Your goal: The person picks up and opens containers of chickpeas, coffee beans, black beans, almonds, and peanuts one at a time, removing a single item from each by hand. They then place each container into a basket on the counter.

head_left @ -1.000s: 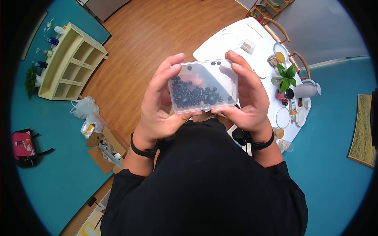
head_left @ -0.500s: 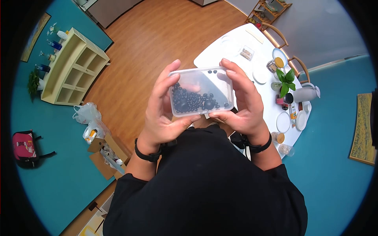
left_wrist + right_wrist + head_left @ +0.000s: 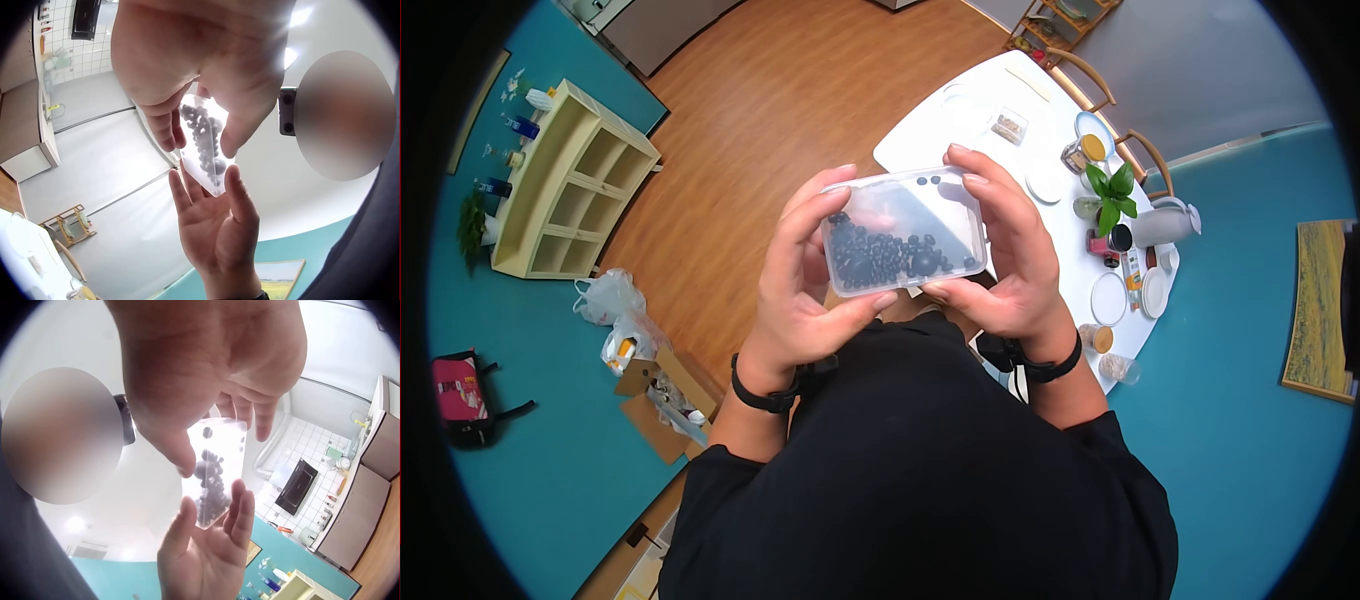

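A clear plastic box (image 3: 950,220) with a small latch is held up in front of the chest between both hands. Dark round beads (image 3: 880,258) of mixed sizes lie along its lower side, thickest at the left, and a couple sit by the top edge. My left hand (image 3: 800,275) grips the left end, thumb below and fingers at the top corner. The right hand (image 3: 1022,255) grips the opposite end the same way. In the left wrist view, light shines through the box (image 3: 209,165) from below, and the beads show as grey shapes.
At the right stands a white table (image 3: 940,125) bearing jars, a plant (image 3: 1112,195), a grey jug (image 3: 1165,225), plates and a small clear box (image 3: 1008,126). On the left are a cream shelf (image 3: 550,225), plastic bags (image 3: 610,298) and an open cardboard box (image 3: 655,425).
The box has come slightly down and left in the head view, both hands still holding it. Beads have shifted a little inside, and one near the upper left has left its spot.
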Tool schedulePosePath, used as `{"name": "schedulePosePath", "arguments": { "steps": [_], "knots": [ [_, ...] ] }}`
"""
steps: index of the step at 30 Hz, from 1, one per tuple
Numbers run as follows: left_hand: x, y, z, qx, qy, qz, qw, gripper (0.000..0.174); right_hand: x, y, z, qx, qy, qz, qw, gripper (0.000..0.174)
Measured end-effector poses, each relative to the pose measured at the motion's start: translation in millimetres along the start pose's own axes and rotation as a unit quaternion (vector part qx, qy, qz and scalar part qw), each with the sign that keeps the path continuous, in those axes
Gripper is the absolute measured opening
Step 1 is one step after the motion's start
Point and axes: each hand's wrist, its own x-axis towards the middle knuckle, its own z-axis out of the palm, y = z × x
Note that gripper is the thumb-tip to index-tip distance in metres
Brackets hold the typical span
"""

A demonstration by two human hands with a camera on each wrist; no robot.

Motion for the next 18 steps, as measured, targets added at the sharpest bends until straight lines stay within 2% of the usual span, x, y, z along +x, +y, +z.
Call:
{"name": "schedulePosePath", "arguments": {
  "steps": [3,7,16,18],
  "knots": [
    [4.0,-2.5,3.4,0.023,-0.001,-0.042,0.999,0.085,-2.8,0.9,-3.5,-0.017,0.002,0.005,1.000,0.079],
    [11.7,-8.8,7.7,0.021,-0.013,-0.054,0.998,0.086,-6.2,1.6,-11.3,-0.035,0.004,0.010,0.999,0.079],
    [31.4,-21.7,30.4,-0.021,-0.078,-0.032,0.996,0.084,-27.9,0.2,-31.2,-0.095,0.064,0.015,0.993,0.082],
    [34.7,-25.0,34.5,-0.010,-0.108,-0.020,0.994,0.082,-35.2,-0.6,-37.7,-0.146,0.064,-0.003,0.987,0.082]
  ]
}}
